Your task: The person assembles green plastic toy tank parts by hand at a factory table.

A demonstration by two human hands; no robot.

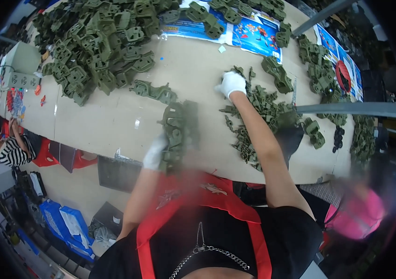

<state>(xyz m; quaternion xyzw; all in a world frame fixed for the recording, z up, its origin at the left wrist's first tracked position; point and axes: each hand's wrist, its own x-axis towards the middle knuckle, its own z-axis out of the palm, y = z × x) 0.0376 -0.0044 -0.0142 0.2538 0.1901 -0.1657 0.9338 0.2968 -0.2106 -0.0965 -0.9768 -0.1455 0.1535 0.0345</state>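
My left hand [155, 152], in a white glove, grips the left side of an olive-green plastic toy vehicle body [174, 128] near the front edge of the table. My right hand [232, 84], also gloved in white, reaches to the upper left end of a heap of small green plastic parts [254, 144]. Its fingers are bent inward, and whatever lies between them is hidden. Just beyond the held body rests a similar green vehicle part [154, 91].
A large mound of green vehicle bodies [100, 46] covers the far left of the table [198, 65]. More bodies [316, 69] lie along the right, by a grey metal bar [351, 109]. Printed blue sheets [256, 37] lie at the back. One person [16, 149] sits left, another in pink [358, 214] right.
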